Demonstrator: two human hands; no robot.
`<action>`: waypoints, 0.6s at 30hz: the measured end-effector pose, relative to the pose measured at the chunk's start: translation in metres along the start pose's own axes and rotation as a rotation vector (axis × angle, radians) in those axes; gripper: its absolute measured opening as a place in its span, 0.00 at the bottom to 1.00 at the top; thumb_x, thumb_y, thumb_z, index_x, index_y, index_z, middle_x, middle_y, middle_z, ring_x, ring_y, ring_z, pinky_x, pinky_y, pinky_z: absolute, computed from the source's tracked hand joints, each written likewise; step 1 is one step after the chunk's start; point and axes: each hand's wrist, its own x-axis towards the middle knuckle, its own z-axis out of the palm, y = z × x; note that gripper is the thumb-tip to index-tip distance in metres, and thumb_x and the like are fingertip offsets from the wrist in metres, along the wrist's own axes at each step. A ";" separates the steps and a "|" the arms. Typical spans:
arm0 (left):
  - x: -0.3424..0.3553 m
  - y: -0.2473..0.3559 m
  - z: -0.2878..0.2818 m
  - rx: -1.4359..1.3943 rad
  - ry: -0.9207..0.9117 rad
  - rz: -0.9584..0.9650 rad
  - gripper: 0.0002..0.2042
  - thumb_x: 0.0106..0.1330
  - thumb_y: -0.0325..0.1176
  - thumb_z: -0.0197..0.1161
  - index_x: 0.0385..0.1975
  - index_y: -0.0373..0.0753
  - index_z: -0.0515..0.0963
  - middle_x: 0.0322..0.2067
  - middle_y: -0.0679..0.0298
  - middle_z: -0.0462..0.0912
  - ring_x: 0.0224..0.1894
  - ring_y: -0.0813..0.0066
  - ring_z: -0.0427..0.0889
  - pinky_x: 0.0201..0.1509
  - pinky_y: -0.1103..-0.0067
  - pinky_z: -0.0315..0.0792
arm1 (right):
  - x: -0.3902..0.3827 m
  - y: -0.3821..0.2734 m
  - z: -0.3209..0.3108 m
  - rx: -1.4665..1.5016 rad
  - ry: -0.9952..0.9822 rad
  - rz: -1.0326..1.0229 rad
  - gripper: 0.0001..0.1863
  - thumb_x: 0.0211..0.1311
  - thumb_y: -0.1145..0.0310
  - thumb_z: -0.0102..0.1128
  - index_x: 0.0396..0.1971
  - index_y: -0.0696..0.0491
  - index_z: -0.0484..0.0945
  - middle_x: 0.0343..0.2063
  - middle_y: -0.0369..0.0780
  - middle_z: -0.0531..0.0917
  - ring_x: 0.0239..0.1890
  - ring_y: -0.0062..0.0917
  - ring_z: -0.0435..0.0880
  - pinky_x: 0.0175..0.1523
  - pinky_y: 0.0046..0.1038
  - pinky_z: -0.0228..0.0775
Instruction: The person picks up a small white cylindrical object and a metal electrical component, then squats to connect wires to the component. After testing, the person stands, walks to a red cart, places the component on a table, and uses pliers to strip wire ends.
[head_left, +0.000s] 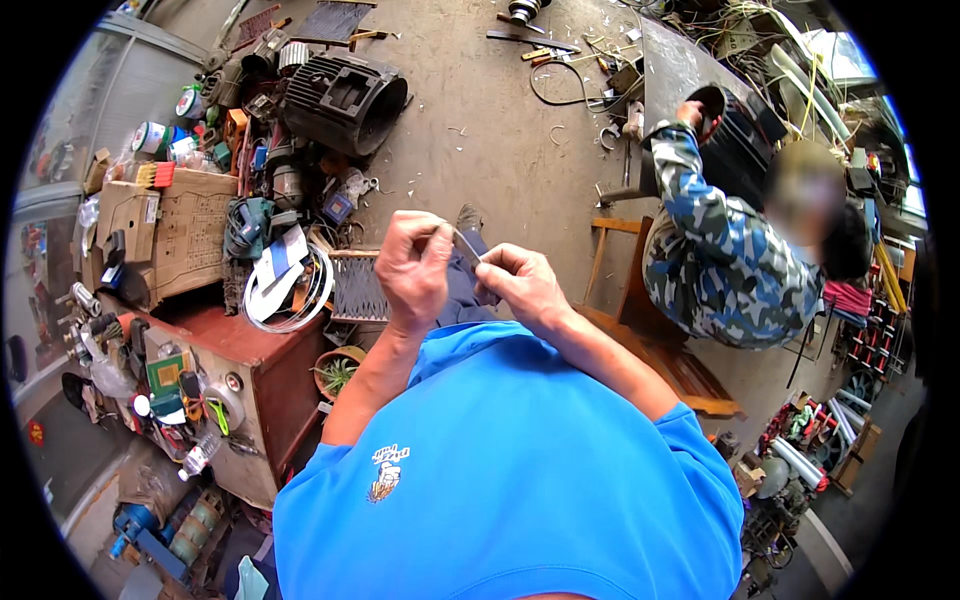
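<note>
Blue shirt (520, 460) foremost, fingers (503, 272) pinch a strip (467, 245) (indistinct).

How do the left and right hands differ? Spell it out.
The left hand points up the picture; the right hand slants toward the left. The left hand grips the upper end of a thin strip; the right hand pinches its lower end. Both are bare.

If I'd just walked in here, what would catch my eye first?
Probably the bright blue shirt filling the lower middle. Just above it, the left hand and right hand pinch a thin strip between them. Then perhaps the camouflage jacket of a co-worker at right, and the dark ribbed casing on the floor at upper left.
</note>
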 end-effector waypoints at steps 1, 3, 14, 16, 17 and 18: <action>0.016 0.002 0.003 0.238 -0.061 0.214 0.07 0.54 0.17 0.61 0.29 0.35 0.73 0.31 0.60 0.75 0.29 0.72 0.75 0.32 0.80 0.70 | 0.012 -0.014 -0.004 0.069 -0.030 -0.022 0.09 0.60 0.68 0.56 0.29 0.59 0.75 0.21 0.37 0.78 0.24 0.16 0.74 0.30 0.20 0.68; 0.054 0.004 0.012 0.381 -0.130 0.526 0.10 0.49 0.18 0.64 0.32 0.36 0.75 0.31 0.60 0.75 0.32 0.64 0.75 0.34 0.77 0.71 | 0.035 -0.041 -0.008 0.159 -0.045 -0.019 0.09 0.60 0.69 0.56 0.29 0.60 0.75 0.21 0.37 0.78 0.23 0.16 0.74 0.30 0.20 0.67; 0.208 -0.006 0.056 -0.403 -0.340 -0.600 0.20 0.67 0.41 0.52 0.47 0.29 0.71 0.41 0.62 0.77 0.44 0.77 0.74 0.50 0.81 0.67 | 0.170 -0.142 -0.034 0.167 0.083 -0.270 0.08 0.63 0.70 0.55 0.35 0.60 0.76 0.24 0.35 0.79 0.28 0.13 0.74 0.34 0.18 0.69; 0.238 -0.018 0.070 -0.242 -0.309 -0.359 0.16 0.68 0.38 0.51 0.46 0.30 0.72 0.42 0.62 0.77 0.45 0.76 0.73 0.51 0.81 0.66 | 0.204 -0.158 -0.044 0.109 0.051 -0.320 0.09 0.63 0.70 0.55 0.36 0.60 0.76 0.24 0.34 0.79 0.28 0.12 0.73 0.34 0.17 0.68; 0.251 -0.022 0.072 -0.225 -0.282 -0.374 0.15 0.68 0.36 0.51 0.45 0.31 0.72 0.41 0.62 0.77 0.45 0.77 0.73 0.51 0.80 0.66 | 0.221 -0.161 -0.054 0.046 0.017 -0.233 0.08 0.62 0.71 0.56 0.36 0.60 0.77 0.25 0.33 0.78 0.29 0.11 0.72 0.34 0.18 0.68; 0.271 -0.027 0.075 -0.198 -0.285 -0.372 0.14 0.68 0.35 0.51 0.45 0.32 0.73 0.41 0.62 0.77 0.45 0.77 0.73 0.52 0.80 0.66 | 0.234 -0.179 -0.063 -0.259 0.064 -0.254 0.07 0.60 0.72 0.57 0.34 0.59 0.78 0.26 0.35 0.79 0.29 0.11 0.72 0.33 0.19 0.68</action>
